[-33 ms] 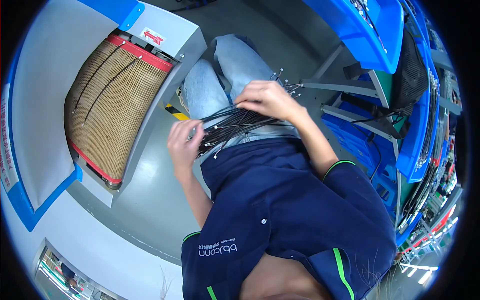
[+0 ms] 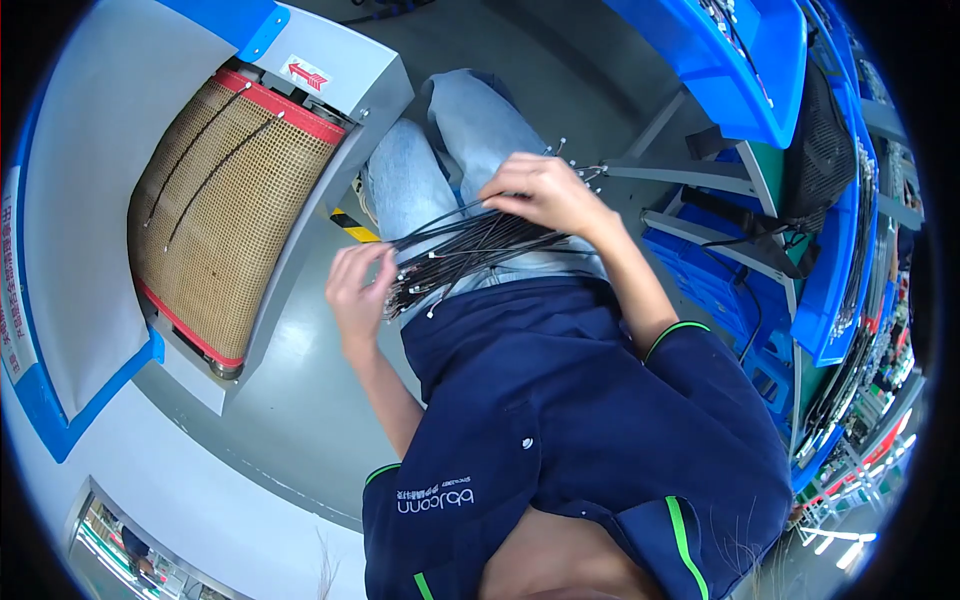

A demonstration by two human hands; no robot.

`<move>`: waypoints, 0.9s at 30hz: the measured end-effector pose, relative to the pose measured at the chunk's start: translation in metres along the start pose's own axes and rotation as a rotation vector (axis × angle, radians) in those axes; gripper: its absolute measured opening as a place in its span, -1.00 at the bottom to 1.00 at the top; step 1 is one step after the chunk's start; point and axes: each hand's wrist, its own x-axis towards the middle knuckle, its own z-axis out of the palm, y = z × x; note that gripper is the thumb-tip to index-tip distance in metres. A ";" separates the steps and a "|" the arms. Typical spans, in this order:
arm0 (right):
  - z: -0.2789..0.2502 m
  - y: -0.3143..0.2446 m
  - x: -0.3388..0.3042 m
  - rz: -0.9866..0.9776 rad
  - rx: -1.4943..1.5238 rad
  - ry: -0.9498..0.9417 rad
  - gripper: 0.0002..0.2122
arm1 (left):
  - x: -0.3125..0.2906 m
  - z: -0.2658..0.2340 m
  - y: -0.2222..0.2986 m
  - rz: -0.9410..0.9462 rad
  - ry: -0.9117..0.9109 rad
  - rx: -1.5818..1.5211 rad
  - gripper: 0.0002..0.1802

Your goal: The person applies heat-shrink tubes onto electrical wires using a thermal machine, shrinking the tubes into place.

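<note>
A loose bundle of thin black cables (image 2: 480,243) with small white end connectors lies across my lap. At its left end, my left hand (image 2: 358,292) pinches cable ends between thumb and fingers; exactly how many is hidden. My right hand (image 2: 548,194) is closed over the upper right part of the bundle, its thumb and fingertips on a few strands. Those strands run slightly raised between the two hands. Other cables lie underneath, their connectors sticking out past my right hand and below my left.
To the left, a tan mesh conveyor belt (image 2: 235,210) with red edges carries two black cables (image 2: 215,185). A grey machine housing (image 2: 340,65) frames it. Blue bins (image 2: 735,75) with cables stand at the right on a metal rack (image 2: 690,175); a black mesh bag (image 2: 822,150) hangs there.
My left hand has shifted slightly left, and my right hand slightly up and right. The strands between them look more spread out.
</note>
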 end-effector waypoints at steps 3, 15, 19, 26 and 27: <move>-0.018 0.010 -0.010 0.151 -0.028 0.014 -0.88 | -0.008 -0.018 -0.019 -0.100 0.014 0.021 -0.86; -0.031 0.019 -0.022 0.167 -0.017 0.039 -0.88 | -0.022 -0.037 -0.037 -0.183 0.100 0.120 -0.87; -0.027 0.020 -0.022 0.168 -0.004 0.054 -0.87 | -0.025 -0.038 -0.038 -0.215 0.098 0.113 -0.87; -0.028 0.015 -0.019 0.061 -0.009 0.095 -0.92 | -0.027 -0.043 -0.043 -0.217 0.111 0.107 -0.88; -0.028 0.016 -0.018 0.053 -0.009 0.093 -0.93 | -0.027 -0.045 -0.043 -0.216 0.111 0.107 -0.88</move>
